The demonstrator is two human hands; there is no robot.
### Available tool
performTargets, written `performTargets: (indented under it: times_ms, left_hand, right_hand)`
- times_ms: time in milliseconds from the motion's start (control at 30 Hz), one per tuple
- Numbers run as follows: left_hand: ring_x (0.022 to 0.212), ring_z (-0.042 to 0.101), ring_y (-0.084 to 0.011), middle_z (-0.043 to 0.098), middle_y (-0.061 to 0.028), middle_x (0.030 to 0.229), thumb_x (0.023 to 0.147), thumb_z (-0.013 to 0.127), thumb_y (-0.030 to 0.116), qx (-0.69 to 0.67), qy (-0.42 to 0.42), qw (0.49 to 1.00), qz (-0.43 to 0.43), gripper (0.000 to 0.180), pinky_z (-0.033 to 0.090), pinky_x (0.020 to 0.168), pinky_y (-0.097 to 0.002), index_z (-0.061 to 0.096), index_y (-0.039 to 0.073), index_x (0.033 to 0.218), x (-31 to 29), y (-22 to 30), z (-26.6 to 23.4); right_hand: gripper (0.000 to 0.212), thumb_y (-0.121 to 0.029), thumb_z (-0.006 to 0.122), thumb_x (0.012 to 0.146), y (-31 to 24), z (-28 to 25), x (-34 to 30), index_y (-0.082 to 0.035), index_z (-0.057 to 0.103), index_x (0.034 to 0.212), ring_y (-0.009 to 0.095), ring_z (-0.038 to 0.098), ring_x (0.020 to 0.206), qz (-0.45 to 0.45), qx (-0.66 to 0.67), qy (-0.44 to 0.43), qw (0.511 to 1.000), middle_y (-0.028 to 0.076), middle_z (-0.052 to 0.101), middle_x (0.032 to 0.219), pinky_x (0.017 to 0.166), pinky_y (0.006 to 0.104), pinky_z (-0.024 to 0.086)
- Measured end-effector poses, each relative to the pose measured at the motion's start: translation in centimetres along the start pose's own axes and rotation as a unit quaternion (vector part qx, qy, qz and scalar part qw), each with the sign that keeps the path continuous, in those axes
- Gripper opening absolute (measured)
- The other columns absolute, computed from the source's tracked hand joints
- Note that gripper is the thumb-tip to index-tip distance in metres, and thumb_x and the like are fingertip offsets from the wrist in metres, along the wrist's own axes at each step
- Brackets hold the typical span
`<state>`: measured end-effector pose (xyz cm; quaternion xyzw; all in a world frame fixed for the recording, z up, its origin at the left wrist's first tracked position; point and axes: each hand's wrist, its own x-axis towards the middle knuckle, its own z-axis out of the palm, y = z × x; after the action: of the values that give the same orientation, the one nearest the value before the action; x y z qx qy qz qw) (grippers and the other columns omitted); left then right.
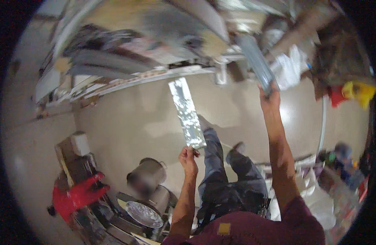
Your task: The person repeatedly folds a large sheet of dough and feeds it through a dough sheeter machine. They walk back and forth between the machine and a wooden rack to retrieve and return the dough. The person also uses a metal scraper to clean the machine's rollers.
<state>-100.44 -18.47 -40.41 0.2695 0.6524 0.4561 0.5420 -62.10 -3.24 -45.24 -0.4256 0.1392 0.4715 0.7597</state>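
Observation:
My left hand [189, 158] pinches the lower end of a long flat strip [187, 113], shiny grey-green with bright white patches. The strip stands out in front of me over the floor, its far end toward the shelf. At the right, my reaching right hand [271, 97] is closed round the near end of a long grey-blue bar-like piece [256, 61], perhaps a bundle of strips. Its far end reaches the cluttered shelf edge. Motion blur hides finer detail of both pieces.
Ahead runs a low shelf with a pale edge [139, 76] and grey pieces on it. White plastic [292, 67] and a yellow bag [357, 93] lie right. A metal pot [149, 173], a round speckled tray [144, 214] and a red cloth-like thing [79, 196] are at lower left.

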Motion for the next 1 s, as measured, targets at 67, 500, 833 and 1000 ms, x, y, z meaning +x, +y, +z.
performTargets:
  times_ms: [67,500,833,1000]
  left_hand:
    - [0.061,0.055,-0.014,0.056,-0.0039,0.067,0.096,0.059,0.021,0.01,0.015,1.0,-0.001,0.023,0.043,0.058,-0.0286,0.057,0.006,0.079,-0.3,0.2,0.8]
    - [0.062,0.054,-0.0123,0.06,-0.005,0.068,0.096,0.06,0.028,0.001,0.065,0.998,-0.013,0.03,0.043,0.058,-0.0268,0.059,0.005,0.077,-1.3,-0.6,2.4]
    - [0.059,0.055,-0.0126,0.06,-0.0046,0.066,0.096,0.061,0.027,-0.043,0.084,0.994,0.053,0.028,0.043,0.056,-0.026,0.059,0.006,0.078,-1.7,-4.0,4.1]
    - [0.059,0.055,-0.0134,0.06,-0.0052,0.067,0.095,0.063,0.026,-0.058,0.066,0.994,0.066,0.026,0.042,0.056,-0.0263,0.06,0.006,0.078,-1.6,-2.8,4.5]
  right_hand:
    - [0.033,-0.02,0.058,0.097,0.1,-3.9,3.6,0.0,0.053,0.122,0.028,0.061,0.105,0.027,0.077,0.035,0.996,0.013,0.058,0.12,0.089,0.0424,0.059]
    - [0.034,-0.03,0.063,0.094,-11.7,-32.3,14.6,-0.006,0.059,0.117,0.029,0.064,0.091,-0.192,-0.256,-0.029,0.947,0.013,0.065,0.105,0.082,0.0384,0.055]
    - [0.04,-0.035,0.063,0.086,-19.1,-37.7,7.5,-0.012,0.06,0.119,0.029,0.061,0.097,0.0,-0.419,-0.082,0.904,0.012,0.064,0.114,0.089,0.0426,0.05]
    - [0.034,-0.024,0.066,0.085,-24.7,-41.0,2.9,-0.007,0.061,0.114,0.026,0.062,0.104,-0.241,-0.855,-0.229,0.399,0.014,0.068,0.108,0.087,0.0413,0.048]
